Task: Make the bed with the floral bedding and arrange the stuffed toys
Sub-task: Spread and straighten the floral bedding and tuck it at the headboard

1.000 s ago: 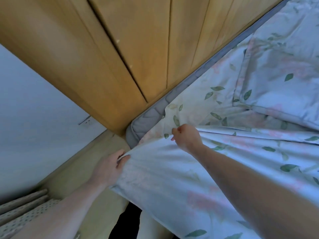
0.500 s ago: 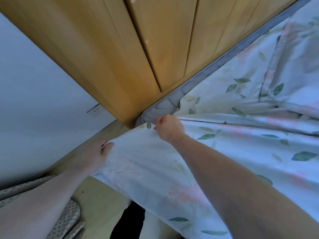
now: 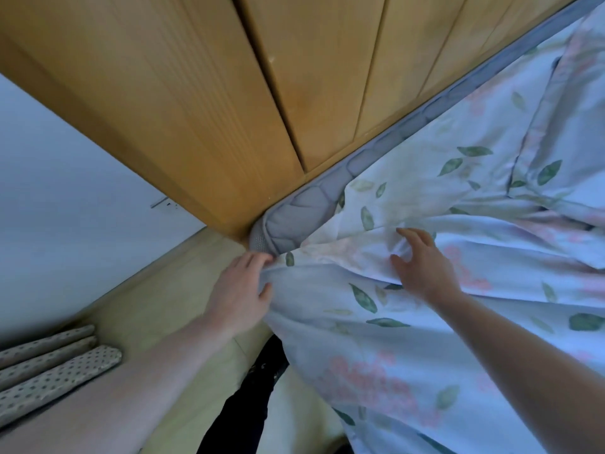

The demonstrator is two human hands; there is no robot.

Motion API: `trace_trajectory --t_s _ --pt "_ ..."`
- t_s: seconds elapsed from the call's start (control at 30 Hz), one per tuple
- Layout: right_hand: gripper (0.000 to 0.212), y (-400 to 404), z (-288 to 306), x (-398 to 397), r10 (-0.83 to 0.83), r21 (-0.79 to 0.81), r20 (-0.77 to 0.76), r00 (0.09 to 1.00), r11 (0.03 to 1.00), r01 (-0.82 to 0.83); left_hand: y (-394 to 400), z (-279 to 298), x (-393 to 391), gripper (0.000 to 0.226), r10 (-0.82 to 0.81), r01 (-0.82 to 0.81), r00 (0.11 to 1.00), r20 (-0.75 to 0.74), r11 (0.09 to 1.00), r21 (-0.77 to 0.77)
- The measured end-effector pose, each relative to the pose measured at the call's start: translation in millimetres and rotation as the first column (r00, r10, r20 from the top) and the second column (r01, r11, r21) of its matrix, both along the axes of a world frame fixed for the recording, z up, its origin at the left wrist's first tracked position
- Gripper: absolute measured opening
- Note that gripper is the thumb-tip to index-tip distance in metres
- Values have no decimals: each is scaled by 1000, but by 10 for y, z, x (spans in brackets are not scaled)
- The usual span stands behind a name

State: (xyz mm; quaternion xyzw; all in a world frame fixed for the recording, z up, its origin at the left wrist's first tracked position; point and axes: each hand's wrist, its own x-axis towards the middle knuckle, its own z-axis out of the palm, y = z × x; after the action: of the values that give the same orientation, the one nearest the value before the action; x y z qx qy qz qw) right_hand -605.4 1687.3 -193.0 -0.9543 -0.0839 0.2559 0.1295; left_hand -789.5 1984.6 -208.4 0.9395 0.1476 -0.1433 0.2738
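A pale floral duvet (image 3: 376, 339) with green leaves and pink flowers lies over the bed and hangs off its near corner. My left hand (image 3: 240, 293) grips the duvet's edge just below the grey quilted mattress corner (image 3: 294, 211). My right hand (image 3: 422, 263) lies on top of the duvet with fingers spread and holds nothing. A floral pillow (image 3: 569, 139) rests at the upper right on the matching sheet (image 3: 425, 168). No stuffed toys are in view.
A wooden headboard (image 3: 229, 93) of wide planks stands against the bed's head. A white wall (image 3: 65, 191) runs along the left, with pale flooring (image 3: 157, 306) below it. Dotted fabric pads (image 3: 49, 371) lie at the lower left.
My right hand has let go of the duvet edge and now lies open on top, further right. My left hand has brought its edge up to the mattress corner.
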Motion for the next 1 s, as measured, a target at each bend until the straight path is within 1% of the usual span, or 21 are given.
trace_trajectory --t_s 0.07,0.1,0.13,0.17,0.2,0.23,0.27,0.37,0.43,0.5,0.53,0.63,0.7,0.73,0.77,0.83,0.87,0.9,0.97,1.0 --pt "61 -84 -23 117 48 -37 17 999 998 -47 -249 84 215 38 27 -23 998 61 998 -62" --pt "61 -99 -26 175 58 -44 38 998 997 -57 -344 114 315 35 53 -47 996 75 996 -71" --pt "58 -115 -36 259 61 -53 47 997 997 -59 -431 133 423 27 70 -65 994 83 996 -52" --pt "51 -111 -43 328 66 -71 46 997 996 -62 -480 147 501 19 76 -75 994 81 997 -20" --pt "39 -115 -39 417 78 -90 50 996 993 -73 -520 150 585 20 81 -81 994 80 997 -4" --pt "25 -104 -23 482 88 -94 65 994 992 -82 -529 141 624 26 82 -82 993 79 997 -1" --pt "16 -73 18 552 80 -64 104 991 995 -74 -510 139 643 31 91 -91 992 81 996 -5" --pt "14 232 261 794 -33 160 264 964 987 -10 -331 156 666 42 159 -160 981 107 987 -2" --pt "14 546 464 1036 -48 246 323 945 969 -35 -227 212 745 47 195 -195 974 116 981 -10" --pt "14 734 616 1261 -39 248 346 937 967 -51 -180 266 892 50 218 -218 965 145 976 -17" --pt "13 760 648 1341 -33 244 353 935 968 -58 -164 293 959 51 221 -224 963 152 975 6" --pt "12 705 576 1382 -7 219 364 931 972 -79 -109 268 1066 51 176 -192 978 116 970 148" --pt "13 660 447 1243 -23 239 316 948 969 -56 -124 198 1019 40 186 -189 982 33 965 184" --pt "14 657 387 1157 -29 257 279 960 965 -45 -129 164 993 29 219 -222 975 34 964 147" --pt "18 639 336 1001 -32 289 238 971 957 -40 -143 159 913 21 261 -266 963 60 961 76" --pt "31 570 288 633 -7 373 194 981 926 -67 -168 166 705 23 322 -317 932 165 947 -55" --pt "37 511 289 392 0 415 175 985 907 -73 -181 211 546 25 335 -325 921 196 942 -81" --pt "39 430 261 158 -8 440 152 988 896 -61 -210 193 396 26 366 -351 910 195 930 -110" --pt "35 208 268 -394 -34 471 110 993 882 -22 -311 207 -2 26 476 -465 878 54 873 -143" --pt "33 88 287 -698 -36 470 86 996 882 -9 -371 182 -237 26 522 -526 850 -71 837 -149"
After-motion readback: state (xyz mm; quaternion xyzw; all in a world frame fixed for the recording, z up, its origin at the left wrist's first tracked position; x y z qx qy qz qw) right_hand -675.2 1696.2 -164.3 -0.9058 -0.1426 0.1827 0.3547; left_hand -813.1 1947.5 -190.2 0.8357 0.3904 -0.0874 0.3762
